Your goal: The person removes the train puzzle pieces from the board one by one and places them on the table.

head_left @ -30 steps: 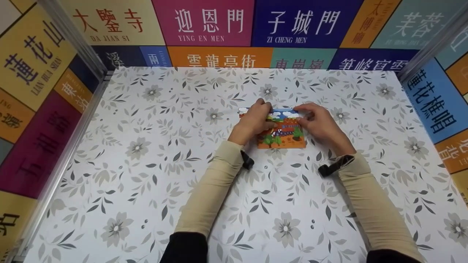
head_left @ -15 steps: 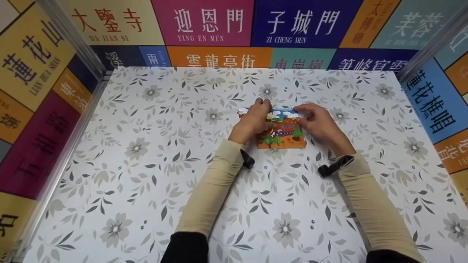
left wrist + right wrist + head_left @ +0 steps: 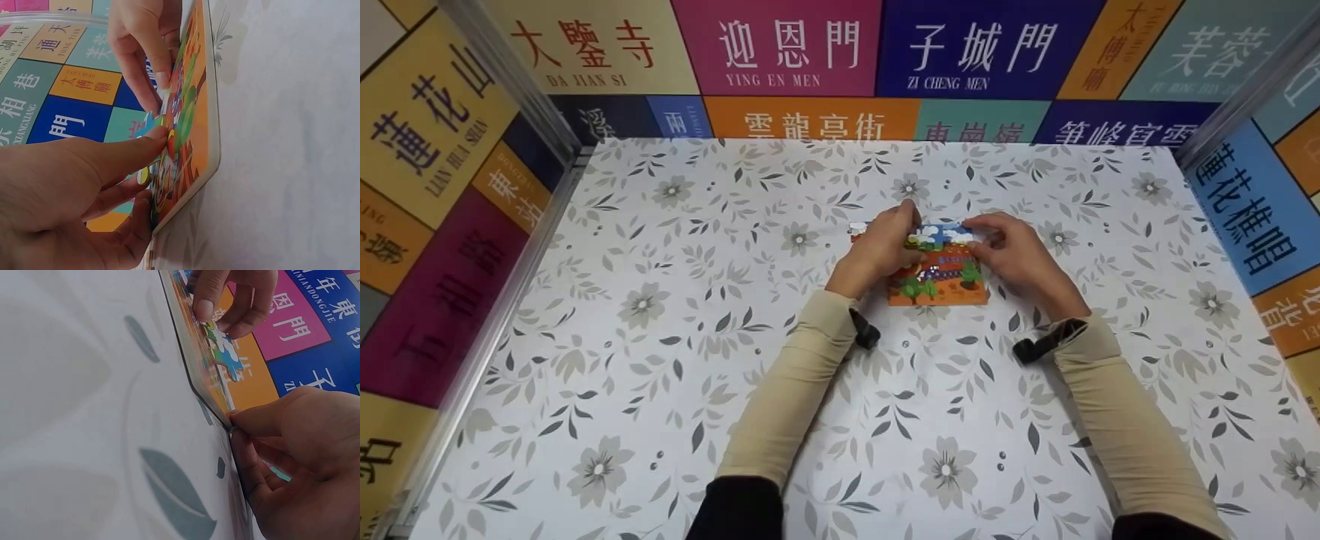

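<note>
A jigsaw puzzle (image 3: 937, 294) with a colourful cartoon scene of blue sky, clouds and orange ground lies flat on the table. My left hand (image 3: 877, 251) reaches over its left part, hiding some of the picture. Between that hand's thumb and finger is a loose puzzle piece (image 3: 226, 357), blue, white and green, tilted above the puzzle's surface in the right wrist view. My right hand (image 3: 1020, 255) is at the puzzle's upper right; its thumb and fingers pinch the corner edge, as the right wrist view shows. In the left wrist view the puzzle's pale rim (image 3: 212, 112) is visible.
A white tablecloth (image 3: 660, 390) printed with grey flowers and leaves covers the table. Coloured panels (image 3: 780, 45) with Chinese lettering stand behind and along both sides. Each wrist wears a black camera strap (image 3: 1039, 346).
My left hand's fingers have shifted slightly over the puzzle, and more of the blue, cloud-printed piece shows beside them. The right hand stays in place at the corner.
</note>
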`<state>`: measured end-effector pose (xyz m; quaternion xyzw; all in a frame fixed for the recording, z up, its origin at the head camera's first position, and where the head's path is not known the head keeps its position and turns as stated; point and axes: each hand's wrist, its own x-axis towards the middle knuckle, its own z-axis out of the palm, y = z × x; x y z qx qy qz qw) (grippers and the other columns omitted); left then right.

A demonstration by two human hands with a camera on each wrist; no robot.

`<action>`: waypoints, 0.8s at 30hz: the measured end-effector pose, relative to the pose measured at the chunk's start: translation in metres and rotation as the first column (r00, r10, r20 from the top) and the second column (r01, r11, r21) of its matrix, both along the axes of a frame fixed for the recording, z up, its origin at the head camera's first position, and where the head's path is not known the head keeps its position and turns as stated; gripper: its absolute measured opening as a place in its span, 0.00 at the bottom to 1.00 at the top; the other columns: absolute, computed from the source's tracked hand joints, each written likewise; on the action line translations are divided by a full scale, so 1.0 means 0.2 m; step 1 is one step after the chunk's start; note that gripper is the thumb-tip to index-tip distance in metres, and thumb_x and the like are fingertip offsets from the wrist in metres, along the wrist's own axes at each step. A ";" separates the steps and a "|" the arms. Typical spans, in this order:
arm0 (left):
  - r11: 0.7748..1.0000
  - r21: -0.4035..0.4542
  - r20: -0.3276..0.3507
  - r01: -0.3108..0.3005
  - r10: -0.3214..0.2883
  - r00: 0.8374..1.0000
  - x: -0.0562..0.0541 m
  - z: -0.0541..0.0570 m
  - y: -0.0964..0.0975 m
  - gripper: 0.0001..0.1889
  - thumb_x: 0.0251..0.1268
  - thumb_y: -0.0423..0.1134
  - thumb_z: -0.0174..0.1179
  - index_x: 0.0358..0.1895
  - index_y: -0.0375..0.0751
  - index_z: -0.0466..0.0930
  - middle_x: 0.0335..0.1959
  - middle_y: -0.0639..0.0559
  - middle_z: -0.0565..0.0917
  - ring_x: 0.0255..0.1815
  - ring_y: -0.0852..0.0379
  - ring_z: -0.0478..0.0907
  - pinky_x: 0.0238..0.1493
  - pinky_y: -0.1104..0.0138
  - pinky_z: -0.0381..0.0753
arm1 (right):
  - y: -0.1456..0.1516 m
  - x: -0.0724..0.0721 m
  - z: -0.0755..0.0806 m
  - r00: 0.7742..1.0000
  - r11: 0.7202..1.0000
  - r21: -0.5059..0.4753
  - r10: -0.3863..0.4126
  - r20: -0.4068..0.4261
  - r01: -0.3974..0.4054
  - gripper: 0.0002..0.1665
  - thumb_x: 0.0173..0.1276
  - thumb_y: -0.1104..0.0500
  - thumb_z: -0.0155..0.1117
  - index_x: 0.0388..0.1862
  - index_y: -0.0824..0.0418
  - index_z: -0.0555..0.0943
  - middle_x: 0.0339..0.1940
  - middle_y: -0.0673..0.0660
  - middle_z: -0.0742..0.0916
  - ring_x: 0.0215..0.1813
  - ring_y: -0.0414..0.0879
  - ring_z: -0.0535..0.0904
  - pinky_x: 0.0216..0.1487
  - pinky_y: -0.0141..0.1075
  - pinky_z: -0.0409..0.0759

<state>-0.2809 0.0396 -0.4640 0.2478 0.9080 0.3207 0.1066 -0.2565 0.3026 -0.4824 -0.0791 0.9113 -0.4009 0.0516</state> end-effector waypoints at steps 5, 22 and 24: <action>1.000 -0.011 0.006 -0.006 0.006 1.000 0.00 0.00 0.01 0.32 0.73 0.43 0.73 0.72 0.38 0.70 0.62 0.43 0.83 0.60 0.50 0.81 0.65 0.58 0.81 | 0.00 0.00 0.00 1.000 1.000 0.027 -0.001 -0.013 0.001 0.24 0.80 0.60 0.68 0.73 0.55 0.83 0.73 0.60 0.82 0.54 0.53 0.81 0.48 0.30 0.75; 0.995 -0.102 -0.113 -0.004 -0.008 0.994 0.03 -0.02 0.03 0.22 0.75 0.52 0.71 0.59 0.39 0.87 0.54 0.43 0.83 0.51 0.49 0.78 0.59 0.57 0.80 | -0.01 -0.02 -0.01 0.999 1.000 0.010 -0.024 0.035 0.024 0.25 0.80 0.60 0.68 0.74 0.51 0.82 0.73 0.56 0.81 0.55 0.51 0.80 0.51 0.33 0.78; 0.988 -0.152 -0.146 -0.030 0.008 0.989 0.05 -0.02 0.06 0.26 0.73 0.59 0.70 0.59 0.40 0.86 0.55 0.44 0.82 0.51 0.48 0.79 0.59 0.55 0.80 | -0.01 -0.01 -0.01 0.999 1.000 0.010 -0.026 0.030 0.025 0.25 0.80 0.60 0.68 0.74 0.50 0.82 0.72 0.55 0.81 0.54 0.50 0.80 0.48 0.32 0.78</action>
